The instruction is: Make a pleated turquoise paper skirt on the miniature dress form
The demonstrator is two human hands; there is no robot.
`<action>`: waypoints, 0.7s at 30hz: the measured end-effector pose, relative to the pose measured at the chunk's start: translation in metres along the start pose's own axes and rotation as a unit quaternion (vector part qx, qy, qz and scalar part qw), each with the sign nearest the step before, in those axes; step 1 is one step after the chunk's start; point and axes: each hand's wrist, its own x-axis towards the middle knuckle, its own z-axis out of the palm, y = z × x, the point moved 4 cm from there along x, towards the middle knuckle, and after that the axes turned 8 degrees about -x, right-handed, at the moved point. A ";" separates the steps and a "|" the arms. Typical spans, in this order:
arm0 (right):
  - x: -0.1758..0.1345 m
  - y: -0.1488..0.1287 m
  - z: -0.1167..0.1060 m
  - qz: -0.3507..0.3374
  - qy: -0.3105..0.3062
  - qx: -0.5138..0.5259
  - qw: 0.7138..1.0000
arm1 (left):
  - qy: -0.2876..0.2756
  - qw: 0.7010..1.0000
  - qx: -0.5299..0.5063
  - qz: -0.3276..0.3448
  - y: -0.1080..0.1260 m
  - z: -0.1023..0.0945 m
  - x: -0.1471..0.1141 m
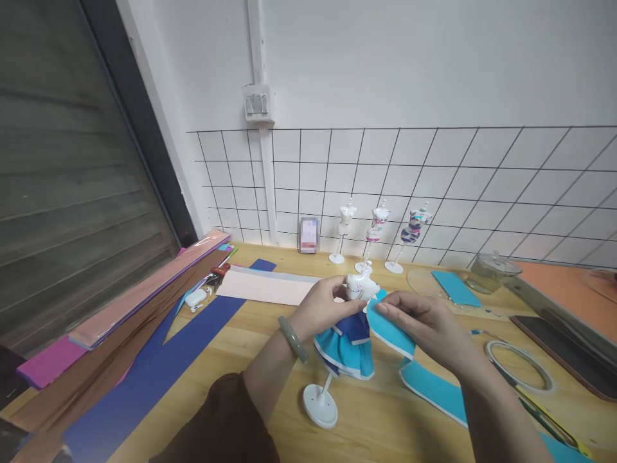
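A small white mannequin [361,284] on a stand leans toward me, dressed in a ruffled skirt [354,357] of turquoise and dark blue with pale edges. My left hand [321,312] is closed round its torso at the waist, with a bangle on the wrist. Between thumb and fingers, my right hand [424,321] pinches one end of a turquoise strip [393,334] with a white edge, close against the mannequin's side. The strip's other part hangs down onto the table [376,418]. The round base [321,406] tilts at the lower middle.
Three more mannequins [344,225] stand along the wall beside a phone [309,234]. Coloured sheets [187,357] and a white earphone case [196,298] lie left. On the right are a tape roll [544,379], a glass jar [491,273], a dark flat device [569,354] and a yellow-handled tool [554,421].
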 end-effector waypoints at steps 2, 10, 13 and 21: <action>0.001 -0.001 -0.001 -0.009 0.008 -0.021 1.000 | -0.005 1.000 0.005 0.007 0.000 0.001 0.000; 0.000 0.004 -0.001 -0.008 0.021 -0.028 0.999 | 0.000 1.000 0.027 0.008 -0.002 0.004 0.000; 0.000 0.005 0.000 0.006 0.020 -0.018 1.000 | 0.007 1.000 0.016 0.005 -0.002 0.005 -0.001; 0.000 0.005 -0.002 0.018 0.039 -0.018 0.999 | 0.006 1.000 0.008 0.012 -0.001 0.006 -0.001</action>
